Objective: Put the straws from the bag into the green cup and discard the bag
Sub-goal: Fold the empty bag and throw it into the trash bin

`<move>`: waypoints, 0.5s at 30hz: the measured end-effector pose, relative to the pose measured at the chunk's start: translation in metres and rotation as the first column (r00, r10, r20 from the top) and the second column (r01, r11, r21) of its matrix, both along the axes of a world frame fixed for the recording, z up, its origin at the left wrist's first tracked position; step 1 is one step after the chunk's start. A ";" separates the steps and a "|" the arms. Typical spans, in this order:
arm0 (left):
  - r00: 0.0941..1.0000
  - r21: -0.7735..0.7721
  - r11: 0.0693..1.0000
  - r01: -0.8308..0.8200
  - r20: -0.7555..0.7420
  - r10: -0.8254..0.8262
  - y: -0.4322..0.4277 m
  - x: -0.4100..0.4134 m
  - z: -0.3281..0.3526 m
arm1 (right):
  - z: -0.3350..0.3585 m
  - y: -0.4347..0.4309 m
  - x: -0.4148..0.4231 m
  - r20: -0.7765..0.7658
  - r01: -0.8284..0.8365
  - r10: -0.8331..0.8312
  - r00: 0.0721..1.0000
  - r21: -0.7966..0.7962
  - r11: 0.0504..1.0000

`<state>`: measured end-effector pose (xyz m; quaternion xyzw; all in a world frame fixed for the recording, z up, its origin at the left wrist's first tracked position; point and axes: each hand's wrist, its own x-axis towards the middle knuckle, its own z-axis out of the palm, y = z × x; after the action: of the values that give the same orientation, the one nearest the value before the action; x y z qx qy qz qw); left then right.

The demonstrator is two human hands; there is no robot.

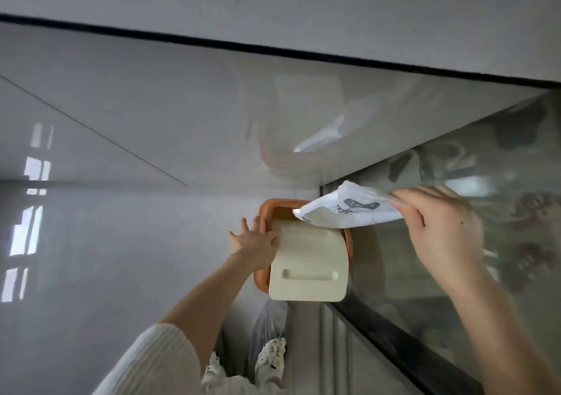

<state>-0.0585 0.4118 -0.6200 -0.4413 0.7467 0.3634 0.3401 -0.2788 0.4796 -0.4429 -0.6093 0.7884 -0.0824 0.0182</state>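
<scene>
A white plastic bag (349,209) with grey print hangs flat over the opening of a small orange-rimmed bin (267,209) on the floor. My right hand (437,221) pinches the bag's right end. The bin's cream swing lid (309,264) is tipped open, and my left hand (258,242) holds its left edge, fingers spread against the rim. The bag's left tip reaches over the bin's dark mouth. No straws and no green cup are in view.
The bin stands in a corner between a glossy grey tiled floor (121,212) and a dark glass cabinet front (455,242) on the right. My feet in patterned slippers (270,355) stand below the bin. A black baseboard line (273,51) runs along the far wall.
</scene>
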 end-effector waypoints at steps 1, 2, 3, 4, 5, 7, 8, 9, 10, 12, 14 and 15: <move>1.000 0.021 0.999 -0.025 -0.010 0.026 0.005 -0.001 -0.001 | 0.004 0.001 0.000 0.026 -0.001 0.001 1.000 0.000 1.000; 0.998 0.051 0.997 -0.055 -0.017 0.056 0.010 -0.001 -0.001 | 0.005 -0.001 0.001 0.036 -0.017 0.017 0.999 0.010 1.000; 0.996 0.072 0.994 -0.084 -0.032 0.087 0.012 -0.001 -0.007 | 0.003 -0.004 0.001 0.043 -0.026 0.026 0.999 0.016 1.000; 0.991 0.092 0.988 -0.124 -0.046 0.128 0.013 -0.001 -0.008 | 0.000 -0.008 0.005 0.048 -0.038 0.036 0.998 0.036 0.999; 0.984 0.112 0.981 -0.155 -0.067 0.163 0.015 -0.002 -0.012 | -0.007 -0.012 0.009 0.055 -0.054 0.051 0.997 0.057 0.997; 0.961 0.139 0.965 -0.222 -0.136 0.241 0.019 0.001 -0.014 | -0.023 -0.019 0.020 0.050 -0.090 0.085 0.995 0.111 0.990; 0.950 0.146 0.959 -0.243 -0.162 0.266 0.020 0.003 -0.015 | -0.031 -0.022 0.024 0.048 -0.109 0.102 0.994 0.168 0.980; 0.941 0.148 0.955 -0.257 -0.186 0.282 0.020 0.005 -0.016 | -0.041 -0.024 0.028 0.047 -0.120 0.111 0.993 0.254 0.960; 0.932 0.154 0.950 -0.270 -0.207 0.298 0.020 0.006 -0.017 | -0.053 -0.027 0.032 0.060 -0.127 0.113 0.992 0.358 0.925; 0.915 0.161 0.944 -0.289 -0.243 0.322 0.020 0.007 -0.019 | -0.078 -0.035 0.034 0.106 -0.108 0.060 0.993 0.540 0.834; 0.897 0.175 0.934 -0.313 -0.270 0.351 0.024 0.007 -0.021 | -0.104 -0.042 0.034 0.212 -0.095 -0.065 0.975 0.665 0.741; 0.886 0.184 0.927 -0.326 -0.283 0.368 0.026 0.007 -0.023 | -0.117 -0.046 0.033 0.272 -0.099 -0.143 0.952 0.711 0.696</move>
<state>-0.0515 0.4380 -0.6426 -0.4816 0.6743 0.5316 0.1754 -0.2455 0.4339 -0.5596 -0.5236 0.7524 0.1377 0.3752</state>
